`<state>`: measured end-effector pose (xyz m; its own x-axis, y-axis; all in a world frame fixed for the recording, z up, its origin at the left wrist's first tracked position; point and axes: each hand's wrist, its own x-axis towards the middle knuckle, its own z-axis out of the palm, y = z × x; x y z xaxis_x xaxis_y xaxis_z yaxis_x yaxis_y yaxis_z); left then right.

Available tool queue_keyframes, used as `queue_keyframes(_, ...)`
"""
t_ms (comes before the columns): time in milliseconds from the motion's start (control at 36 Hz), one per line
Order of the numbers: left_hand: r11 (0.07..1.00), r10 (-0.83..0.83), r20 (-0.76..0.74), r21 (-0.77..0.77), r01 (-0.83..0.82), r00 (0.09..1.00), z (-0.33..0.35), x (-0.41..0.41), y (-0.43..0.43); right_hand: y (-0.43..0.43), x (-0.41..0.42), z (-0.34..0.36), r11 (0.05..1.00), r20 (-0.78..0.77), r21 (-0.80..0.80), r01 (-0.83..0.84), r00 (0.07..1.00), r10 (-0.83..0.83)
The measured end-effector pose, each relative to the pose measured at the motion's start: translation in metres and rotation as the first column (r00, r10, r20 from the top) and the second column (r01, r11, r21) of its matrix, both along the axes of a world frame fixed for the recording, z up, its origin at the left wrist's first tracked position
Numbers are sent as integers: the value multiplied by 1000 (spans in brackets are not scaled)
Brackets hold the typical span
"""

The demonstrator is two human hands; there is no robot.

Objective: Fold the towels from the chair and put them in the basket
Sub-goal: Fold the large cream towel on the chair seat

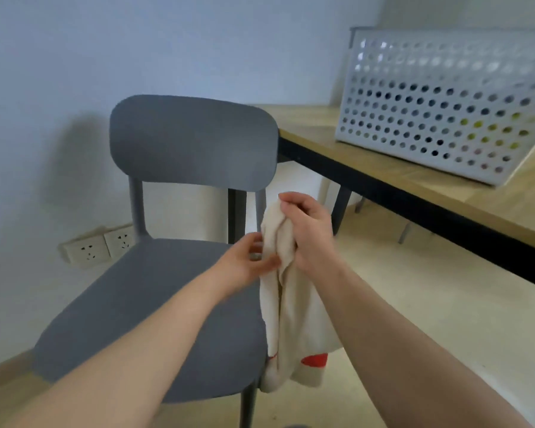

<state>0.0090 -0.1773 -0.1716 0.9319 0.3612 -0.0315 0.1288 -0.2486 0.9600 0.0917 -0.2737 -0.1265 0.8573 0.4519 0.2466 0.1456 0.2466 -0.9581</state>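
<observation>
Wall sockets [98, 247]: I'm seeing a pair low on the wall, left of the chair. They aren't in play.
Chair [155, 304]: its grey seat is lying under my left forearm, and no other towel is showing on it.
Left hand [247, 261]: it's pinching the towel's left fold between thumb and fingertips, as far as the blur lets me judge.
Towel [278, 319]: it's hanging bunched, long axis vertical, just off the seat's right edge, with a red patch near the bottom.
Right hand [309, 230]: it's gripping the top of the cloth in a closed fist, higher than the left — I'm judging it's carrying the weight.
Table [414, 186]: it's running along the right side, beyond the hands.
Basket [445, 112]: it's sitting on the table, up and right of the towel. The right hand is nearer, but I'm judging the cloth needs spreading and folding first.
</observation>
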Motion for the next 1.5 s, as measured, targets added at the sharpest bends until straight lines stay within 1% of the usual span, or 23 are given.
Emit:
queue_keyframes(56,989,129,39,64,-131,991,20,-10,0,1,-13,19,1000,34,6,-19,999,18)
queue_keyframes(111,969,233,97,58,-239,968,38,-18,3,1,-25,37,998,45,37,-47,998,45)
queue_keyframes(222,935,353,192,-42,-352,916,79,-40,15,6,-44,73,990,89,78,-114,990,107)
queue_keyframes(333,871,479,329,-64,-487,814,120,-57,33,11,-58,100,983,135,110,-145,982,130)
queue_keyframes(417,854,499,377,-62,-516,781,132,-70,44,13,-66,101,988,161,74,-139,979,126)
queue_keyframes(500,860,482,349,-16,-510,803,118,-83,52,15,-72,84,992,176,-24,-123,976,126)
queue_keyframes(556,863,478,281,27,-505,832,97,-92,56,18,-75,66,984,162,-143,-107,978,130)
queue_keyframes(611,860,474,182,111,-497,861,72,-101,61,22,-76,44,949,121,-299,-105,982,147)
queue_keyframes(694,822,501,47,288,-492,864,35,-111,66,26,-78,6,838,52,-520,-167,973,226)
queue_keyframes(778,813,495,-56,383,-439,867,4,-115,68,31,-81,-29,713,1,-673,-196,964,265)
queue_keyframes(833,837,446,-142,415,-356,884,-15,-116,70,34,-83,-51,634,39,-760,-145,963,267)
queue_keyframes(917,882,325,-251,427,-197,912,-43,-112,72,37,-82,-82,496,160,-868,-19,935,316)
queue_keyframes(944,889,281,-271,434,-143,921,-53,-108,71,38,-82,-92,474,171,-880,-17,921,351)
queue_keyframes(1000,877,225,-318,478,-49,921,-73,-103,71,39,-82,-110,456,151,-887,-69,891,429)
queue_keyframes(1056,818,251,-360,575,2,899,-91,-101,72,41,-83,-126,417,163,-906,-65,858,488)
queue_keyframes(1111,754,291,-338,657,3,895,-103,-100,74,45,-81,-136,361,242,-931,46,820,519)
queue_keyframes(1139,738,297,-318,674,-6,900,-107,-98,77,48,-79,-139,345,276,-934,96,807,523)
queue_keyframes(1278,727,274,-274,687,-12,922,-115,-91,88,62,-68,-144,310,357,-927,213,758,546)
queue_keyframes(1389,704,314,-198,705,-88,929,-119,-87,87,71,-60,-142,324,388,-916,238,736,554)
queue_keyframes(1500,692,302,-185,717,-82,935,-114,-86,88,72,-62,-139,331,431,-900,285,700,570)
